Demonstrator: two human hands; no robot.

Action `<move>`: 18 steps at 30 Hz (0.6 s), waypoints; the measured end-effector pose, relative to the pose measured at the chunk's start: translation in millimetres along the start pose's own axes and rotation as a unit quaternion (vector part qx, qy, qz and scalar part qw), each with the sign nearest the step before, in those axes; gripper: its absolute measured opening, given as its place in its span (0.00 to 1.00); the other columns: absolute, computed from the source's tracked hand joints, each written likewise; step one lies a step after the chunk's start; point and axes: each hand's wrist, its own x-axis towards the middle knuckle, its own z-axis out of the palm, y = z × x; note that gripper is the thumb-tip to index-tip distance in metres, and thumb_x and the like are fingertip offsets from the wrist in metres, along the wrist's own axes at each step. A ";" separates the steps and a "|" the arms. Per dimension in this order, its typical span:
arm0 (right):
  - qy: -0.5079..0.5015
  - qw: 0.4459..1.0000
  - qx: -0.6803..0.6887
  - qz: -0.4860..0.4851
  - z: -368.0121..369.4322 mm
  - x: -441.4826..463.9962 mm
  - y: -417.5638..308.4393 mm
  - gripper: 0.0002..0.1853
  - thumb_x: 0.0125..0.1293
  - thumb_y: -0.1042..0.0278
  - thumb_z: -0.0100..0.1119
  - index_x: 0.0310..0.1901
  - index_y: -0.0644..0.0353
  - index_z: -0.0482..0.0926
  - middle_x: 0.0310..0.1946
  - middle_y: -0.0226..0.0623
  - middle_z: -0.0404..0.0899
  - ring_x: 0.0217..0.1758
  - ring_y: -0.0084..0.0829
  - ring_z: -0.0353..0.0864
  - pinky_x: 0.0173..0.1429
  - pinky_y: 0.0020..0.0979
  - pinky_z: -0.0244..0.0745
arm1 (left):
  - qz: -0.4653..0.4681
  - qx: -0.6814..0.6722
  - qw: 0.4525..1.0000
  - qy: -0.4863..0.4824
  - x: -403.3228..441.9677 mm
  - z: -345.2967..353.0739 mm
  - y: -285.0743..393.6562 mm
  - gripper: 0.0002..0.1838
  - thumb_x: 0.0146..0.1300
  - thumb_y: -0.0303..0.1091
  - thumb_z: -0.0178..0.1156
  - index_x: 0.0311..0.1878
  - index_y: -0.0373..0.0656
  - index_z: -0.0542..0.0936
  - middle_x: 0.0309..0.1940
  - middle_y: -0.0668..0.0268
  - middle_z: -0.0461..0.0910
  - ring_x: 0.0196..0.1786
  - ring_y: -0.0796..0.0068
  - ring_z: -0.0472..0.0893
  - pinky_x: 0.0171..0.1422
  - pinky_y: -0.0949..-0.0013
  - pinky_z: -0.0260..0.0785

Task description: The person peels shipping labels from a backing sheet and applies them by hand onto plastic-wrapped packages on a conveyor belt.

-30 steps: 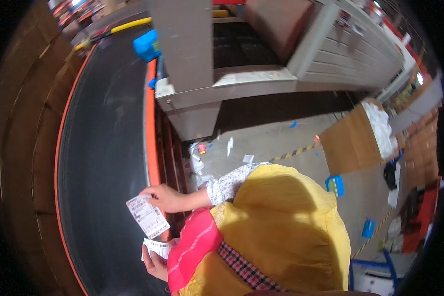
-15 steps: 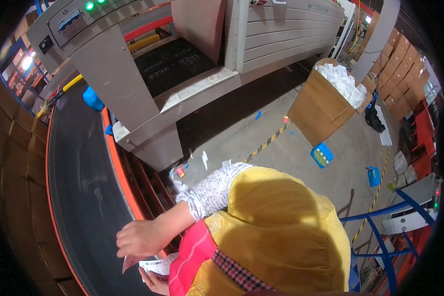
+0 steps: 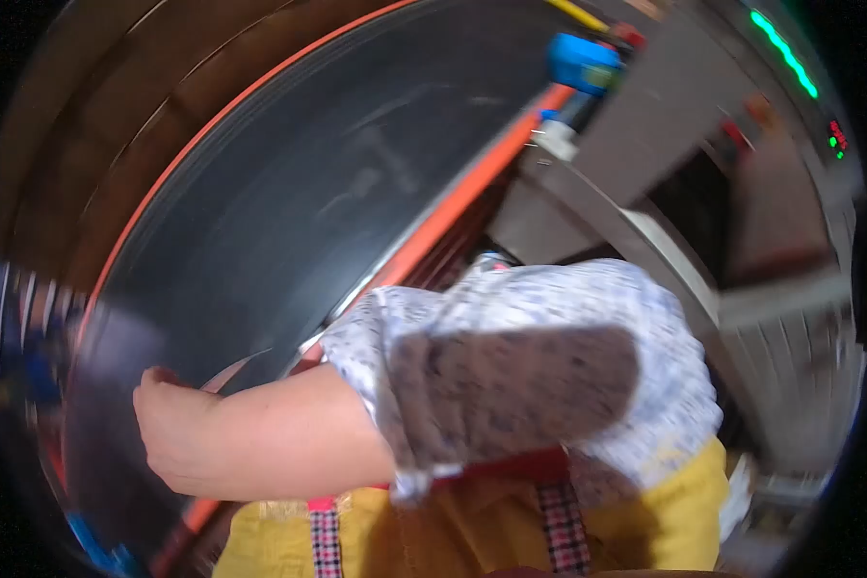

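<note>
My right hand [image 3: 171, 424] reaches across my body over the black conveyor belt [image 3: 289, 202], its fingers curled and mostly turned away from view. A thin, pale pinkish paper slip [image 3: 229, 376] sticks out beside the hand, blurred, and appears pinched in it. The forearm and a patterned white sleeve [image 3: 588, 299] cover much of the middle of the view. My left hand does not show; the right arm or the clothing may hide it.
An orange rail [image 3: 453, 207] edges the belt. A blue wrapped bundle [image 3: 583, 63] sits at its far end, near a grey machine [image 3: 665, 87] with green lights. Brown cartons [image 3: 87, 125] line the belt's other side. Motion blurs the surroundings.
My view has swung left toward the belt, so the machine now lies at the right. The right arm has extended further across my body. My left hand and its printed label have left the view.
</note>
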 end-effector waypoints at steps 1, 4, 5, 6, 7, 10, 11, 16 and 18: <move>-0.011 0.999 0.008 -0.041 -1.7 8.9 -5.8 0.12 0.57 0.64 0.54 0.37 0.59 0.83 0.38 0.43 0.79 0.43 0.37 0.74 0.42 0.38 0.67 | 0.000 -0.006 1.000 0.014 -5.9 -2.8 0.1 0.25 0.65 0.34 0.51 0.65 0.39 0.65 0.49 0.61 0.77 0.41 0.75 0.76 0.43 0.73 0.69; -0.031 0.993 0.010 -0.113 -8.2 14.8 -17.4 0.11 0.55 0.64 0.54 0.36 0.59 0.82 0.37 0.42 0.78 0.42 0.36 0.73 0.41 0.38 0.67 | 0.006 -0.017 0.999 0.042 -16.4 -12.2 0.9 0.25 0.65 0.34 0.52 0.64 0.38 0.66 0.49 0.60 0.77 0.41 0.75 0.76 0.44 0.73 0.69; -0.038 0.991 0.011 -0.125 -10.6 12.4 -19.7 0.11 0.55 0.64 0.54 0.36 0.59 0.82 0.36 0.42 0.78 0.42 0.36 0.73 0.41 0.37 0.66 | 0.007 -0.019 0.999 0.048 -19.5 -13.5 0.7 0.25 0.65 0.34 0.52 0.64 0.38 0.66 0.49 0.60 0.77 0.42 0.75 0.76 0.44 0.73 0.69; -0.041 0.990 0.016 -0.132 -13.9 11.8 -18.9 0.11 0.54 0.64 0.55 0.35 0.59 0.82 0.36 0.41 0.78 0.41 0.36 0.73 0.40 0.37 0.66 | 0.007 -0.023 0.998 0.055 -22.8 -16.5 1.1 0.25 0.65 0.34 0.52 0.64 0.37 0.66 0.49 0.60 0.77 0.42 0.75 0.76 0.45 0.72 0.69; -0.043 0.989 0.020 -0.138 -16.1 9.0 -18.0 0.11 0.54 0.64 0.55 0.35 0.59 0.82 0.35 0.41 0.78 0.41 0.36 0.73 0.40 0.37 0.66 | 0.008 -0.028 0.998 0.061 -24.5 -19.3 1.4 0.25 0.65 0.34 0.53 0.64 0.37 0.66 0.49 0.60 0.77 0.42 0.74 0.76 0.45 0.72 0.69; -0.048 0.987 0.020 -0.149 -28.6 -2.0 -24.3 0.10 0.52 0.64 0.55 0.33 0.59 0.81 0.34 0.40 0.77 0.40 0.35 0.72 0.39 0.36 0.65 | 0.011 -0.037 0.996 0.075 -36.7 -17.7 4.1 0.25 0.65 0.35 0.53 0.64 0.36 0.66 0.49 0.60 0.77 0.43 0.74 0.77 0.46 0.72 0.69; -0.049 0.987 0.023 -0.149 -31.4 -5.7 -22.5 0.10 0.52 0.64 0.55 0.33 0.59 0.81 0.34 0.40 0.77 0.40 0.35 0.72 0.38 0.36 0.65 | 0.012 -0.040 0.996 0.076 -38.7 -17.8 5.7 0.25 0.65 0.35 0.53 0.63 0.36 0.66 0.49 0.60 0.77 0.43 0.74 0.77 0.47 0.72 0.69; -0.067 0.984 0.017 -0.166 -29.4 -5.2 -25.0 0.10 0.50 0.64 0.56 0.30 0.59 0.80 0.32 0.39 0.76 0.38 0.34 0.71 0.37 0.34 0.64 | 0.022 -0.054 0.994 0.097 -57.5 -27.7 -5.1 0.25 0.64 0.35 0.54 0.63 0.35 0.67 0.50 0.60 0.77 0.45 0.73 0.77 0.49 0.71 0.70; -0.075 0.982 0.021 -0.170 -32.8 0.4 -27.9 0.09 0.49 0.64 0.56 0.29 0.59 0.80 0.31 0.38 0.75 0.37 0.33 0.71 0.36 0.34 0.63 | 0.028 -0.057 0.993 0.095 -54.1 -40.4 -6.2 0.25 0.64 0.36 0.55 0.63 0.35 0.67 0.50 0.60 0.77 0.45 0.73 0.77 0.49 0.70 0.70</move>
